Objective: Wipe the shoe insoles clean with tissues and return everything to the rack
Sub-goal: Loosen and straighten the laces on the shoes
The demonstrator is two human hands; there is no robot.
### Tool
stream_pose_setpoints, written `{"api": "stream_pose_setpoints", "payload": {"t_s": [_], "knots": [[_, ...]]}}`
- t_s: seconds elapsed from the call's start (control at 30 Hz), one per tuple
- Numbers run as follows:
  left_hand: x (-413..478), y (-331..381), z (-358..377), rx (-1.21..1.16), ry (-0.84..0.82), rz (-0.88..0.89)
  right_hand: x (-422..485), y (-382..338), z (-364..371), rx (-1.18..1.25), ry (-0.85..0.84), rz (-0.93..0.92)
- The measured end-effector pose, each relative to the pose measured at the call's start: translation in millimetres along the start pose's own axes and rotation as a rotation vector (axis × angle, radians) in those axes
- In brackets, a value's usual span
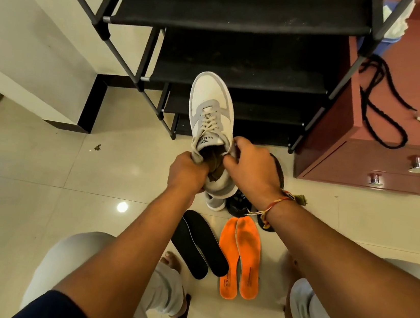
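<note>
I hold a white and grey sneaker (212, 105) in the air in front of the black shoe rack (238, 15), toe pointing away. My left hand (188, 173) grips its left collar and heel. My right hand (251, 169) pinches the right edge of the shoe's opening, fingers at the brown insole (216, 166) inside. On the floor below lie two black insoles (201, 245) and two orange insoles (242, 259), side by side. A second white sneaker (215, 202) stands on the floor under the held one, mostly hidden.
A dark shoe (237, 205) and a dark sandal (279, 173) lie on the tiled floor under my right wrist. A maroon cabinet (364, 157) stands right of the rack, with keys on a black cord (381, 106) on top. My knees frame the bottom of the view.
</note>
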State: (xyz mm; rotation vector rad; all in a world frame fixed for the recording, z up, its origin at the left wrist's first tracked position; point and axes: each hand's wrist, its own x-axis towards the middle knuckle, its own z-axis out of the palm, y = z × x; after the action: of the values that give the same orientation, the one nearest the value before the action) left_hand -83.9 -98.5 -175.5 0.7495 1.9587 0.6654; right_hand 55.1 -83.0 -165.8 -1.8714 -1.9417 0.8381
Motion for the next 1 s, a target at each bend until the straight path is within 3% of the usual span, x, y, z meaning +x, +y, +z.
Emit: {"api": "stream_pose_setpoints", "payload": {"t_s": [0.23, 0.47, 0.7, 1.0], "knots": [[27.7, -42.0, -13.8, 0.031, 0.154, -0.148, 3.4, 5.6, 36.6, 0.335, -0.338, 0.035], [68.7, -119.3, -20.8, 0.106, 0.186, -0.310, 12.8, 30.4, 85.9, 0.270, -0.347, 0.224], [111.4, -184.8, -21.4, 0.210, 0.189, -0.366, 14.0, 65.3, 170.1, 0.044, -0.480, 0.335], [183.1, -216.1, 9.4, 0.161, 0.178, -0.268, 46.8, 98.0, 249.1, 0.023, -0.514, 0.477]]}}
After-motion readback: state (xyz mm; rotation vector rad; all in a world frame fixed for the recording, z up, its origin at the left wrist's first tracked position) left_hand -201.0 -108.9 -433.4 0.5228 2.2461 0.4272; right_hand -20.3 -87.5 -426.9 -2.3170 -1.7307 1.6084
